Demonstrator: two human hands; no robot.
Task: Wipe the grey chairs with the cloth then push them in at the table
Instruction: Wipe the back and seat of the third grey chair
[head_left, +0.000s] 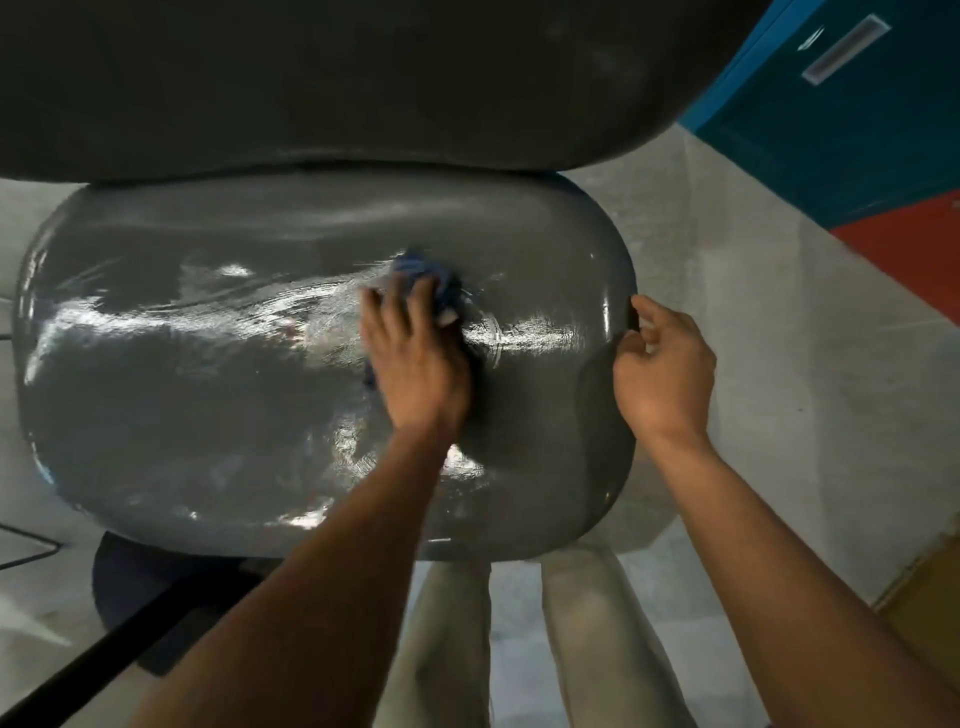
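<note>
A glossy grey chair seat (208, 374) fills the middle of the view, with wet streaks shining on it. Its dark backrest (337, 78) spans the top. My left hand (415, 358) presses a bunched blue cloth (421, 273) flat against the seat right of centre; only the cloth's far end shows beyond my fingers. My right hand (662, 369) grips the seat's right edge, thumb on the rim and fingers curled around it.
The chair's dark round base (135, 587) and a black bar (104, 670) show below the seat at lower left. My legs in light trousers (587, 649) stand at the front. Grey floor lies around, with a blue cabinet (841, 114) and red panel (914, 249) at right.
</note>
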